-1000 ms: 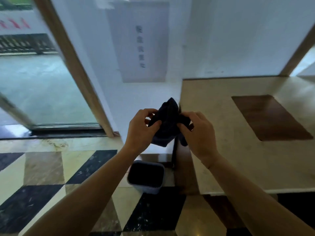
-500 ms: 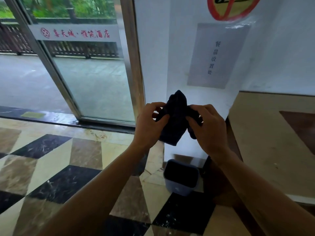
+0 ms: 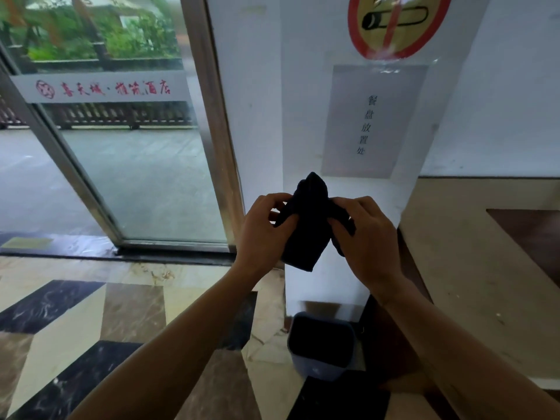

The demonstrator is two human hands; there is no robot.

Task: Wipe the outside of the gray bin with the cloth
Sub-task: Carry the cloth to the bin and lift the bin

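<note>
Hands: two, bare, raised side by side at mid-frame. The left hand [image 3: 263,234] pinches the left side of the cloth between thumb and curled fingers. The right hand [image 3: 368,237] clamps the right side the same way, fingers folded over the fabric.

Cloth [image 3: 306,228]: one, dark, bunched. It is stretched between the two hands, with one peak standing above the knuckles and one corner hanging below them. It touches nothing but the hands.

Bin [image 3: 316,369]: one, gray, open-topped, its inside dark. It stands upright on the floor well below the hands, between the two forearms, and just beside the dark base of the bench. It is well apart from the cloth.

Bench [image 3: 472,268]: one, beige stone top with one dark brown inlaid panel, to the right of the right hand and beyond it.

Pillar [image 3: 303,116]: one, white, straight behind the hands. It carries two notices: one round red-ringed no-smoking sign [image 3: 397,22] high above the hands, and one gray sheet [image 3: 372,122] with a single column of characters just above the cloth.

Door [image 3: 127,165]: one glass pane in a metal frame, left of the left hand, with one frosted strip bearing red characters.

Floor [image 3: 91,322]: polished tiles in three tones, black, brown and cream, below and left of the left forearm.
</note>
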